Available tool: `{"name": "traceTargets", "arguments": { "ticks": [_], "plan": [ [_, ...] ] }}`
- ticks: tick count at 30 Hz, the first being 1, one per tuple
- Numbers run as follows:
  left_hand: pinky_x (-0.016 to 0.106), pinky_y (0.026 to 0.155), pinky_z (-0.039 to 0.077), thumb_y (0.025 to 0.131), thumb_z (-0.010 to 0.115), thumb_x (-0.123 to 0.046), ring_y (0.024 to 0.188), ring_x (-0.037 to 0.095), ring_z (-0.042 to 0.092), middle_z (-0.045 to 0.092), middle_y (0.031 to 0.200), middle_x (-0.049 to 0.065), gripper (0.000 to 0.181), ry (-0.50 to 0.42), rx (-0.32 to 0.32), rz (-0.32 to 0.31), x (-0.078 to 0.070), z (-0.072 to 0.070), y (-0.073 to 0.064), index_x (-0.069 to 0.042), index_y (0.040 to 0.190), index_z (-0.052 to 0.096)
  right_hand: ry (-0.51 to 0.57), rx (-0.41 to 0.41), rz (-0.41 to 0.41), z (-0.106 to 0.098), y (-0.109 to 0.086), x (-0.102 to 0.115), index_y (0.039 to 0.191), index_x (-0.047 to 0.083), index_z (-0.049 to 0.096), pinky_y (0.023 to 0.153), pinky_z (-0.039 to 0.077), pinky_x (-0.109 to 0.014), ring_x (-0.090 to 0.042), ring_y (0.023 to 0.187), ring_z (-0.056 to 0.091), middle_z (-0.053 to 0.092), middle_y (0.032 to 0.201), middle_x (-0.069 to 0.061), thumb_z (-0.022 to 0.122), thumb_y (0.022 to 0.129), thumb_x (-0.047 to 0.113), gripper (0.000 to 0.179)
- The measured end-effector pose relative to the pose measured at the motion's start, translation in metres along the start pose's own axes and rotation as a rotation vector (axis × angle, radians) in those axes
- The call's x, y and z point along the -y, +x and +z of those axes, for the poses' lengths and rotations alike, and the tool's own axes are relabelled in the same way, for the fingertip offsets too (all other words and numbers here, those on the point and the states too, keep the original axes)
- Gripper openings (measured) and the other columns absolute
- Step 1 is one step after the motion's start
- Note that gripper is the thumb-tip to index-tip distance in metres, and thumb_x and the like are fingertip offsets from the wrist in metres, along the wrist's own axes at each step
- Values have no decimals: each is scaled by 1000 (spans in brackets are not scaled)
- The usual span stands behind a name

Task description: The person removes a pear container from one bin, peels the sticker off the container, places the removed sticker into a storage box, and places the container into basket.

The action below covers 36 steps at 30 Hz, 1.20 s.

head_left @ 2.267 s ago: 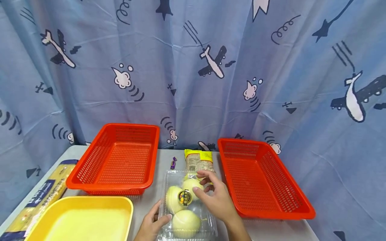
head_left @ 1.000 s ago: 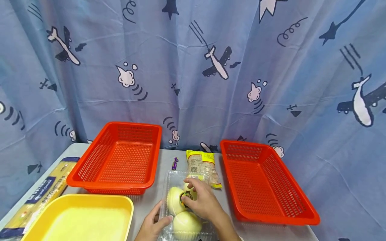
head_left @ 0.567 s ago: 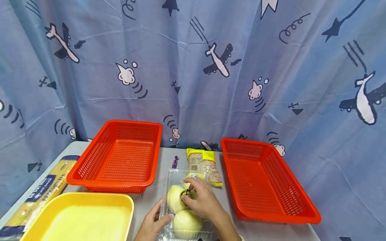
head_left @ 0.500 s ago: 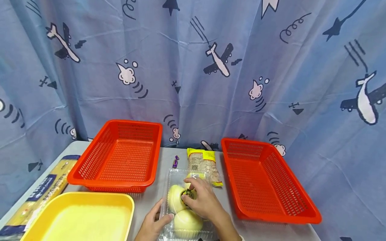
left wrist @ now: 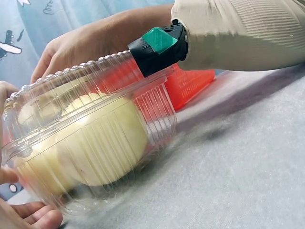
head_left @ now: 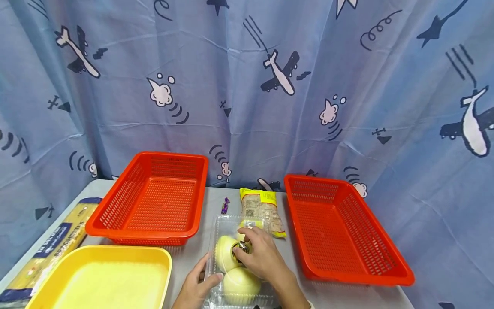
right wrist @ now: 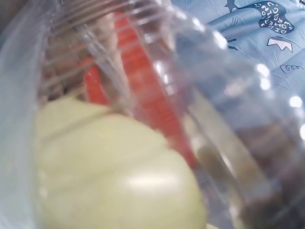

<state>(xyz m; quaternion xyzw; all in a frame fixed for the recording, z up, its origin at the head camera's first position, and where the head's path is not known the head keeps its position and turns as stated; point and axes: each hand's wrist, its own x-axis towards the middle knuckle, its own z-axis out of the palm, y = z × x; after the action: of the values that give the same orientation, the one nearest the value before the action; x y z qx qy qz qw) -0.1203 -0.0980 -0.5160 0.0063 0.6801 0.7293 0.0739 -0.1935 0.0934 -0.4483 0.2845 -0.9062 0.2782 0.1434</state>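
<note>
A clear plastic clamshell box (head_left: 220,223) holds pale yellow round fruits (head_left: 241,283), seen through its ribbed sides in the left wrist view. My left hand (head_left: 194,285) grips the box's left side, thumb on the lid and fingers low against the wall. Over the lid my right hand (head_left: 264,255) bends its fingers around a round dark sticker (head_left: 238,253), thumb at the sticker's edge. Whether it pinches the sticker is hidden. The right wrist view is blurred and shows a fruit (right wrist: 119,171) close behind the plastic.
Red baskets stand to the left (head_left: 166,234) and right (head_left: 359,278). A yellow tub (head_left: 123,251) is at front left, beside a long pasta packet (head_left: 54,246). Behind the box lie a purple-wrapped candy (head_left: 225,206) and a yellow-topped bag (head_left: 262,206). A curtain (head_left: 185,86) hangs behind.
My right hand has moved left and down from the lid's right side to the sticker, staying there lately. The left hand keeps its grip. The head view has shifted slightly.
</note>
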Motion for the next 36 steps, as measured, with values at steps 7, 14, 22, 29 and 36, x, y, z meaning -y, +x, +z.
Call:
{"name": "traceTargets", "arguments": {
  "ticks": [7, 14, 22, 29, 36],
  "plan": [
    [39, 80, 49, 91, 63, -26, 94, 26, 58, 60, 103, 16, 77, 26, -22, 7, -4, 0, 0, 5, 150, 23, -7, -13, 31, -2, 2, 5, 111, 9, 70, 74, 43, -37, -12, 80, 52, 58, 84, 4, 75, 78, 27, 38],
    [36, 77, 50, 91, 63, -21, 92, 27, 58, 59, 102, 16, 77, 8, -32, 12, -5, 1, 0, 6, 149, 21, -1, 22, 68, -3, 4, 7, 109, 8, 71, 77, 42, -40, -15, 83, 49, 56, 88, 5, 74, 79, 29, 36],
    [37, 78, 50, 92, 62, -22, 93, 26, 58, 60, 102, 15, 76, 7, -29, -2, -3, 1, 1, 6, 150, 21, 42, 3, 53, -1, 4, 4, 91, 19, 71, 71, 40, -34, -12, 78, 48, 52, 84, 9, 75, 79, 25, 15],
    [37, 81, 49, 93, 62, -20, 95, 26, 58, 59, 103, 14, 77, -8, -8, 5, 1, 1, -1, 7, 150, 18, 160, 3, -17, -6, 2, -3, 84, 17, 72, 64, 46, -27, -7, 69, 53, 59, 80, 12, 75, 80, 8, 11],
    [37, 79, 50, 93, 62, -19, 93, 26, 57, 57, 102, 15, 76, -23, -21, 3, 2, 2, -2, 6, 150, 18, 236, 7, -3, -10, 2, -8, 85, 16, 74, 56, 45, -24, -5, 63, 50, 59, 77, 12, 75, 80, 3, 14]
  ]
}}
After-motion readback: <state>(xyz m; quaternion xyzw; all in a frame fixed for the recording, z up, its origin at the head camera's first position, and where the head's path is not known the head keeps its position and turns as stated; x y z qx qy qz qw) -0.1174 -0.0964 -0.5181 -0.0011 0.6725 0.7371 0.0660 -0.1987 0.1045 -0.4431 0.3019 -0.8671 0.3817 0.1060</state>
